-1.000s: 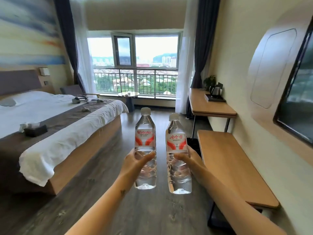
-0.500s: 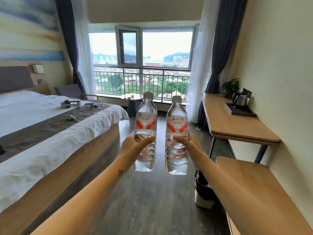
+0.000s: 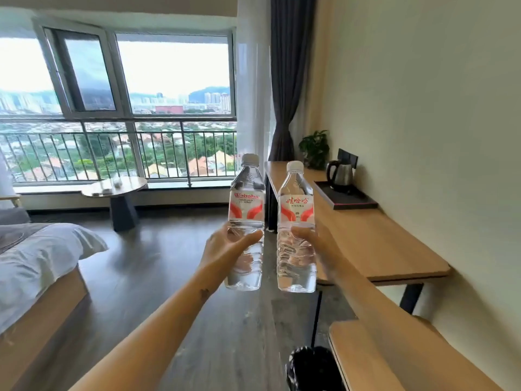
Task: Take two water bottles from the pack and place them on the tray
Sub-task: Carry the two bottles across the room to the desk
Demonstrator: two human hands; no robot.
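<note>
I hold two clear water bottles with white caps and red-and-white labels upright in front of me, side by side above the floor. My left hand grips the left bottle around its lower half. My right hand grips the right bottle the same way. The dark tray lies on the wooden desk ahead to the right, with a steel kettle standing on its far end. The pack is not in view.
A potted plant sits at the desk's far end by the dark curtain. A lower wooden bench is near right, with a black bin beside it. A round side table stands by the window. The bed corner is at left.
I have walked forward along the floor towards the window and desk. The desk, kettle and tray are much closer. Both bottles stay held upright in my hands.
</note>
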